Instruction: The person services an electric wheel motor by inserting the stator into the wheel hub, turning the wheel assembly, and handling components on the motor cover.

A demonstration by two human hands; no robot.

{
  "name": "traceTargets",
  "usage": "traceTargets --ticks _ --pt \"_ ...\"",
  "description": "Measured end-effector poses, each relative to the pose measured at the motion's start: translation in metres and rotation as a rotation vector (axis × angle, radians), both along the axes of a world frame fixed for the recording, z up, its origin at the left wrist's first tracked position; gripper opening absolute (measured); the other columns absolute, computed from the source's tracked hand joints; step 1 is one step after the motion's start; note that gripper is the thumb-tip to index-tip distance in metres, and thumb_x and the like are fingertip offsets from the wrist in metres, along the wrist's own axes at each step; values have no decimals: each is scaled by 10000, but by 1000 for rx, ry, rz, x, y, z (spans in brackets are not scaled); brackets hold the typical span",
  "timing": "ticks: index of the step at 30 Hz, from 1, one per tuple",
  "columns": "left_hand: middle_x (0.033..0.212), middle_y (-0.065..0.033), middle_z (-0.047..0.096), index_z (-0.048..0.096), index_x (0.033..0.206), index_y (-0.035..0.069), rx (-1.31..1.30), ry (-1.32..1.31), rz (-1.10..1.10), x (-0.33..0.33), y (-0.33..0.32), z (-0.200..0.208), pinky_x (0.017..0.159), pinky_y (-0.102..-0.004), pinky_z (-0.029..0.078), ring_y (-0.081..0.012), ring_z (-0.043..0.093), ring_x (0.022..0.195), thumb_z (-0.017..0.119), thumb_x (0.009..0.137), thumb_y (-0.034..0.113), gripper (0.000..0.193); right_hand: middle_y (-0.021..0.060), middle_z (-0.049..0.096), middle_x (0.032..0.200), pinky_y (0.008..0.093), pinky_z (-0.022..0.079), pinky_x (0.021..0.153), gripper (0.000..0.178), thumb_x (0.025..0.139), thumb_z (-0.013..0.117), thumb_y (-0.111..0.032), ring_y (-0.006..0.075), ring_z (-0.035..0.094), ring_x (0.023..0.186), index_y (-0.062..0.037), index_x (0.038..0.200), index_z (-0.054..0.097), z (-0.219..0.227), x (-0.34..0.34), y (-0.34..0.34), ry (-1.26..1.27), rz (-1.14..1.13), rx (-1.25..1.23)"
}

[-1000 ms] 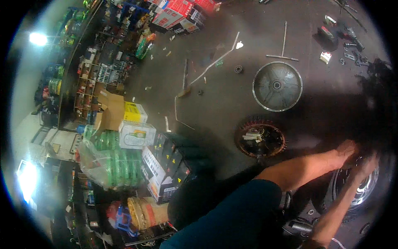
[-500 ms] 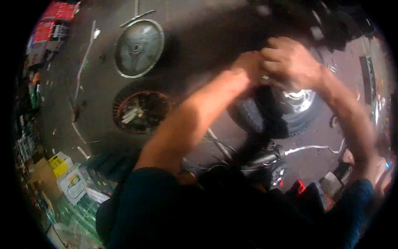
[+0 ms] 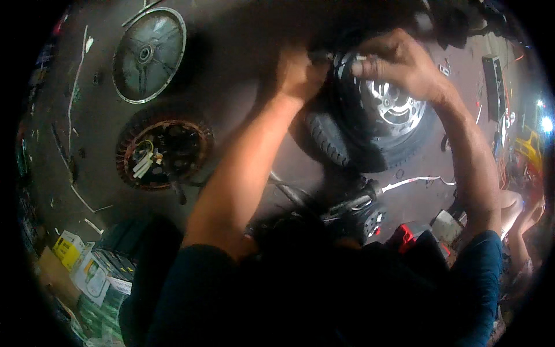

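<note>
A black tyre (image 3: 329, 136) with a silver, slotted wheel hub (image 3: 399, 110) lies tilted on the floor in front of me, right of the middle. My right hand (image 3: 399, 63) is closed at the tyre's upper edge, its thumb lying over the black rubber beside the silver metal. At the tyre's upper left is my left hand (image 3: 300, 72), blurred and curled. Something dark shows at its fingers, too unclear to name. On the left lie a round grey metal wheel cover (image 3: 136, 69) and a rust-coloured, ring-shaped motor part (image 3: 124, 159) with pale wires inside.
Close to me stand a dark metal assembly with a bar (image 3: 358, 205) and a red-and-black case (image 3: 413, 237). Boxes (image 3: 92, 274) fill the lower left. A long grey bar (image 3: 493, 87) lies at the right. Another person's arm (image 3: 517, 243) reaches in at the lower right.
My hands, together above the wheel before, have come apart; the left moved left and the right stays over the tyre. More of the silver hub shows. The whole view has shifted.
</note>
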State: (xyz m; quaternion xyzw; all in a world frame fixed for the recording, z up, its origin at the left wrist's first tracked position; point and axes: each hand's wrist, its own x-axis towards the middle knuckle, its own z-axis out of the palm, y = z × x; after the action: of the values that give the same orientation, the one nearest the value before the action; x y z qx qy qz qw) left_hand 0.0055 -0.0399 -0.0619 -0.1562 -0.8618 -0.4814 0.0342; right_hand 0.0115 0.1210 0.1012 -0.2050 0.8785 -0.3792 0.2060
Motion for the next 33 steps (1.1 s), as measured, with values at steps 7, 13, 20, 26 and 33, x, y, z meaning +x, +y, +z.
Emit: traceTargets --ticks 7,13,20,26,33 --pt "1184 -266 485 459 1219 38 -43 -55 77 7 4 -14 987 -475 326 -440 428 1107 635 718 305 594 85 646 882 235 468 668 352 811 638 -276 129 604 752 32 983 635 -20 14 -10 -11 -780 -381" --pt "1260 -228 443 474 1229 43 53 -11 0 -5 5 -4 967 -431 340 -447 405 1131 603 769 255 523 96 631 910 297 440 745 346 774 649 -251 189 579 822 34 970 623 -2 11 -68 -9 -1313 -941" --pt "1148 -224 522 447 1231 37 91 -65 -31 -6 6 26 982 -462 329 -409 449 1099 606 722 216 562 39 573 728 263 424 569 260 825 632 -250 129 519 609 10 844 620 -23 16 -71 212 -1553 -1033" --pt "1091 -165 560 555 1142 134 -306 154 -155 13 7 55 906 -519 384 -359 499 1042 642 720 238 443 50 543 706 299 393 551 220 855 587 -225 167 476 600 -5 870 578 -31 -4 -64 135 -1743 -1270" --pt "989 -49 591 594 1017 180 -297 197 -260 10 23 43 862 -576 363 -313 485 1016 613 723 167 295 183 501 1150 367 407 864 477 812 610 -267 296 497 993 38 1158 483 -28 10 -46 160 -1401 -679"
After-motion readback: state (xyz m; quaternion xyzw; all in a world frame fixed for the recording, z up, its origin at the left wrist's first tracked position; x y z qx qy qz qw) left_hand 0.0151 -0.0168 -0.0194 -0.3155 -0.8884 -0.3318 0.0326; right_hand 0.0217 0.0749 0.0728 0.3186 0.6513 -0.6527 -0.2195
